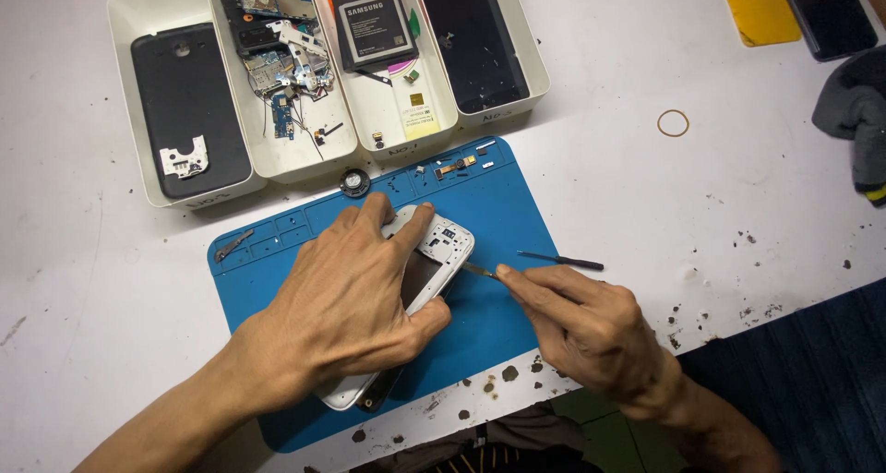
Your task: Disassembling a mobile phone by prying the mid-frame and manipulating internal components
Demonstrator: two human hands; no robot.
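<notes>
Under your left hand (pixel 346 302) sits the phone frame (pixel 434 251), white, opened up, lying on the blue mat (pixel 498 205). Your fingers wrap over it from above, thumb clamped on its right edge, so it's held down firmly. Its lower end pokes out below your wrist, near the mat's front edge.

Your right hand (pixel 586 321) pinches a thin metal tool (pixel 478 269) between thumb and forefinger. Grip closed on it. The tip touches the frame's right side, just beside your left thumb.

Just past your right fingers, a black spudger (pixel 560 261) lies loose, half on the mat, half on the white table (pixel 646 187).

Beyond your left knuckles, at the mat's far edge: a small round speaker (pixel 354 182) and a small flex part (pixel 456 167).

Further out, four white trays (pixel 125 30) in a row hold a dark back cover (pixel 189 104), circuit board scraps (pixel 277 48), a battery (pixel 373 28) and a black screen panel (pixel 472 39).

Well right of your tool hand, a rubber band (pixel 673 122) on the table and a grey cloth (pixel 854 108) at the edge.
</notes>
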